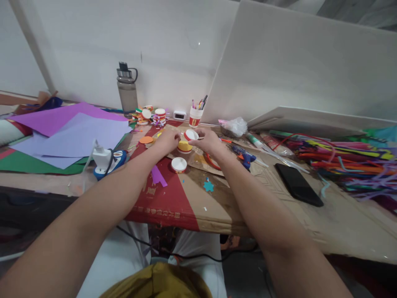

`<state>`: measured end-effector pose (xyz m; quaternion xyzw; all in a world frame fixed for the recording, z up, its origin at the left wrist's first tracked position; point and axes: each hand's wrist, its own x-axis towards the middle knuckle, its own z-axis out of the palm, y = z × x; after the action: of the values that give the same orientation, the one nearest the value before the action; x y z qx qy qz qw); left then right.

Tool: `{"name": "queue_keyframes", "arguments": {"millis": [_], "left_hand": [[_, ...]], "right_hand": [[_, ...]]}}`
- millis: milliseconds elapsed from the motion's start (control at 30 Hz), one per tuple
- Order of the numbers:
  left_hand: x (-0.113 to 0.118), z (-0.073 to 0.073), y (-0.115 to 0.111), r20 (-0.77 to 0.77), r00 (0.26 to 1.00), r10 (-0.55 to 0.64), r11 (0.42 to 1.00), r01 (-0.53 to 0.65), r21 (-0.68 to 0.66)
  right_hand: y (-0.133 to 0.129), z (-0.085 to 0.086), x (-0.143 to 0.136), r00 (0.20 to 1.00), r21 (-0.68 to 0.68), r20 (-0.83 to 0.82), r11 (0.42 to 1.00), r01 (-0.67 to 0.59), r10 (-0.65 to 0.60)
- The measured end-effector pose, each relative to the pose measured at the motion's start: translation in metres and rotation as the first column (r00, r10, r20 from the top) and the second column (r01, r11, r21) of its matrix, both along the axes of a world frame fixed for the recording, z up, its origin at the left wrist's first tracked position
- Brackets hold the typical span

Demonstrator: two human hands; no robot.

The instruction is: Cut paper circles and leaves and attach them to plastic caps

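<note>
Tilted white cup piece between two curled hands

The right hand (208, 141) pinches the rim of a small white cup piece with a red band (191, 135), thumb low on its side and fingers curled beyond. The piece tilts above a yellow-banded round piece (184, 146), overlapping it in view; whether the two touch is hard to tell. The left hand (170, 140) is closed in, its fingertips bunched at the left of both pieces, but whether they grip anything cannot be told. A third shallow white piece (179, 164) lies nearer the person, open side up.

For good control, a light hold on the rim seems best, since thin walls could buckle under a hard squeeze. Steadying the lower piece with the left fingertips, and keeping the thumb out of the line of sight, would make the tilt easier to judge.

Writing shows on the red part of the cardboard (161, 203): one larger character and a row of small Chinese-looking ones, too blurred to read with confidence. The pen cup (195, 117) carries yellowish marks on red, also unreadable. No brand can be made out on the grey bottle (127, 97) or the black phone (297, 184)
</note>
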<state>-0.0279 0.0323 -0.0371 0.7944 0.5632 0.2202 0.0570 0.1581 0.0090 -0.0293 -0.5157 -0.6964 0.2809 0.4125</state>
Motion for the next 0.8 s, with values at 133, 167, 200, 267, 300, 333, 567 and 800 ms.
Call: {"name": "queue_keyframes", "arguments": {"millis": [133, 167, 200, 267, 300, 333, 567, 800], "left_hand": [[-0.007, 0.009, 0.001, 0.098, 0.995, 0.019, 0.997, -0.026, 0.071], [-0.01, 0.012, 0.001, 0.118, 0.993, 0.029, 0.997, -0.037, 0.067], [-0.012, 0.014, 0.002, 0.13, 0.991, 0.035, 0.997, -0.043, 0.063], [-0.019, 0.017, 0.003, 0.148, 0.988, 0.043, 0.997, -0.051, 0.056], [-0.022, 0.018, 0.005, 0.16, 0.986, 0.05, 0.997, -0.058, 0.051], [-0.026, 0.019, 0.007, 0.172, 0.983, 0.059, 0.997, -0.067, 0.045], [-0.047, 0.027, 0.015, -0.018, 0.995, 0.099, 0.985, -0.1, -0.142], [-0.053, 0.022, 0.013, -0.174, 0.985, 0.001, 0.971, -0.043, -0.236]], "right_hand": [[-0.005, 0.003, -0.001, 0.997, 0.036, 0.074, 0.999, -0.003, 0.0], [-0.007, 0.004, -0.001, 0.995, 0.041, 0.099, 0.999, -0.003, -0.001], [-0.008, 0.005, -0.001, 0.992, 0.041, 0.13, 0.999, -0.001, -0.004], [-0.011, 0.01, 0.0, 0.975, 0.023, 0.222, 1.0, 0.006, -0.011], [-0.012, 0.013, 0.002, 0.958, 0.005, 0.285, 1.0, 0.004, -0.005], [-0.013, 0.016, 0.004, 0.934, -0.016, 0.357, 1.0, -0.004, 0.009], [-0.015, 0.028, 0.021, 0.736, -0.1, 0.662, 0.99, -0.098, 0.14], [-0.028, 0.029, 0.005, 0.594, -0.209, 0.769, 0.971, -0.119, 0.238]]}}
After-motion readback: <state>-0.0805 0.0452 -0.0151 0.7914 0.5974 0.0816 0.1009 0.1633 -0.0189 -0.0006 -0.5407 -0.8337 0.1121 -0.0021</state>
